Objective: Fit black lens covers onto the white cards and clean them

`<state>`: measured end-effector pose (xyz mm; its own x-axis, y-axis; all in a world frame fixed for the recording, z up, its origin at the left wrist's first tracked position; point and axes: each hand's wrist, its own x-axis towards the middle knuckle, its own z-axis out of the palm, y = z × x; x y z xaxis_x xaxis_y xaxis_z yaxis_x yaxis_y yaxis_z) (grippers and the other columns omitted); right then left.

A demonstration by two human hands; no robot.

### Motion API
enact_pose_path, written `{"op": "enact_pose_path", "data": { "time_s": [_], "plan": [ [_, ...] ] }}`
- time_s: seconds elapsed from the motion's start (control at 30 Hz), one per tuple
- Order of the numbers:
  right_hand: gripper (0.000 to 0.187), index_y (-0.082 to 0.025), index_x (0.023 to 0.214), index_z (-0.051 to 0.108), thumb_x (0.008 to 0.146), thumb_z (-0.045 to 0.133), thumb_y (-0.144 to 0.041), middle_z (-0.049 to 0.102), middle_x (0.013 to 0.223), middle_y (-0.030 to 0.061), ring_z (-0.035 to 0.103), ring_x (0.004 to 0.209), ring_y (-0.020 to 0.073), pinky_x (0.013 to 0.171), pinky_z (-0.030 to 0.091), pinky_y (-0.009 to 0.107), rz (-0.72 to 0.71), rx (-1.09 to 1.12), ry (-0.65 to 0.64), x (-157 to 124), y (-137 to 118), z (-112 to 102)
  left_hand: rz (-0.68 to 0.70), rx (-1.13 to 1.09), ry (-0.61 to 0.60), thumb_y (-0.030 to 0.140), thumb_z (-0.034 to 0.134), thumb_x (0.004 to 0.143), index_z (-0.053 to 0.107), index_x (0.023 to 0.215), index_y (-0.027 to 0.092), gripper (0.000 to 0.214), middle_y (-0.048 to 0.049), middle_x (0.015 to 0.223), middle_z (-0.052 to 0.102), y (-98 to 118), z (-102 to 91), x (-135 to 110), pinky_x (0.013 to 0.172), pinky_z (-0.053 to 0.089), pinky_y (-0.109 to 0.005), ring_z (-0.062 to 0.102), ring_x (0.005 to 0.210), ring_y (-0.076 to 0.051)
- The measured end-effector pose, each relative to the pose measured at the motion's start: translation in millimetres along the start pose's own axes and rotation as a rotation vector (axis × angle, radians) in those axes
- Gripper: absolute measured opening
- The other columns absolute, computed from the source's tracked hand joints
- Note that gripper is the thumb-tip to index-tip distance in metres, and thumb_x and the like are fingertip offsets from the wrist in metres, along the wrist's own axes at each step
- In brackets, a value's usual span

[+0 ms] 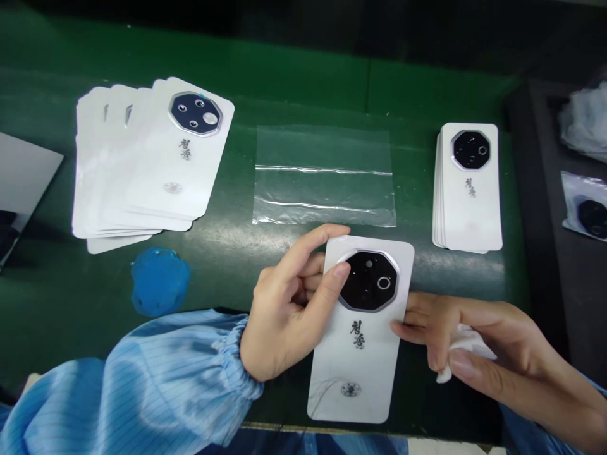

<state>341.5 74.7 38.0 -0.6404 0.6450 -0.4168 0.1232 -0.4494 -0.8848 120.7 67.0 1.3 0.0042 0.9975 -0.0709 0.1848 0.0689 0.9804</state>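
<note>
My left hand (284,303) grips the upper left of a white phone back cover (355,360), with the thumb beside its dark octagonal camera module (368,281). The cover stands tilted, its lower end near the mat. My right hand (465,341) pinches a crumpled white cloth (467,341) and touches the cover's right edge with its fingertips. A transparent plastic bag (322,177) lies flat just beyond my left hand. Further left is a fanned row of similar covers (190,164), and a neat stack of them (469,196) sits to the right.
Everything lies on a green mat (303,82). A blue putty-like lump (160,281) sits left of my left sleeve (142,385). A dark tray (545,189) at the right holds bagged items, and a grey sheet (23,183) lies at the far left.
</note>
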Motion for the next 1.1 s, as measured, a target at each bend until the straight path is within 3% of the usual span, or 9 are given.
{"op": "enact_pose_path", "data": {
  "time_s": [0.2,0.5,0.57,0.63,0.77,0.87,0.97,1.1],
  "plan": [
    [0.017,-0.029,0.087,0.064,0.093,0.051,-0.022,0.064,0.097,0.0011,0.064,0.094,0.018,0.106,0.044,0.04,-0.014,0.011,-0.017,-1,1,-2,0.041,-0.006,-0.028,0.021,0.053,0.092,0.056,0.122,0.024,0.03,0.0041,0.062,0.062,0,-1.3,0,0.037,0.034,-0.015,0.042,0.044,-0.006],
    [0.015,-0.029,0.088,0.065,0.094,0.052,-0.024,0.064,0.106,0.0025,0.063,0.101,0.0208,0.099,0.049,0.04,0.021,0.008,0.01,-1,1,-2,0.047,-0.03,-0.062,0.02,0.05,0.093,0.054,0.125,0.025,0.032,0.0051,0.056,0.055,-1,-2.9,0,0.037,0.033,-0.016,0.045,0.045,-0.007],
    [0.012,-0.027,0.088,0.066,0.093,0.055,-0.027,0.062,0.117,0.0029,0.06,0.11,0.0236,0.1,0.048,0.043,0.032,0.029,0.114,-2,0,-1,0.034,-0.029,-0.079,0.02,0.051,0.093,0.053,0.125,0.025,0.033,0.0035,0.062,0.061,-2,-2.6,0,0.04,0.036,-0.016,0.047,0.048,-0.007],
    [0.011,-0.026,0.088,0.067,0.092,0.057,-0.029,0.056,0.129,0.0028,0.055,0.119,0.0257,0.102,0.047,0.044,-0.02,0.05,0.315,-4,0,-4,0.022,-0.016,-0.09,0.02,0.051,0.092,0.052,0.126,0.023,0.034,0.0022,0.068,0.066,-3,-1.2,0,0.042,0.037,-0.016,0.048,0.049,-0.007],
    [0.011,-0.026,0.087,0.066,0.092,0.056,-0.028,0.058,0.129,0.0023,0.053,0.123,0.0246,0.099,0.05,0.039,-0.295,0.093,0.801,-10,-3,-17,0.043,0.009,-0.102,0.023,0.052,0.092,0.048,0.129,0.019,0.037,0.0022,0.067,0.065,-2,11.3,14,0.048,0.039,-0.017,0.05,0.054,-0.008],
    [0.012,-0.028,0.089,0.066,0.093,0.055,-0.026,0.06,0.124,0.001,0.057,0.117,0.0219,0.093,0.053,0.037,-0.466,0.095,1.059,-15,-4,-28,0.081,0.025,-0.175,0.028,0.048,0.093,0.045,0.127,0.015,0.037,0.0013,0.067,0.065,6,36.1,42,0.053,0.042,-0.019,0.055,0.058,-0.01],
    [0.008,-0.026,0.091,0.063,0.092,0.055,-0.026,0.06,0.119,0.0024,0.059,0.11,0.0208,0.088,0.053,0.036,-0.594,0.067,1.164,-16,-1,-32,0.203,0.247,-0.217,0.028,0.041,0.095,0.043,0.127,0.016,0.034,0.0012,0.068,0.064,14,72.5,83,0.055,0.043,-0.022,0.057,0.059,-0.013],
    [0.011,-0.022,0.095,0.059,0.093,0.05,-0.027,0.062,0.108,0.0044,0.06,0.096,0.0193,0.081,0.051,0.033,-0.603,-0.227,1.158,-3,11,-31,0.306,0.439,-0.118,0.022,0.041,0.092,0.048,0.125,0.02,0.033,-0.0039,0.086,0.064,16,119.7,133,0.076,0.045,-0.033,0.058,0.083,-0.021]
  ]
}}
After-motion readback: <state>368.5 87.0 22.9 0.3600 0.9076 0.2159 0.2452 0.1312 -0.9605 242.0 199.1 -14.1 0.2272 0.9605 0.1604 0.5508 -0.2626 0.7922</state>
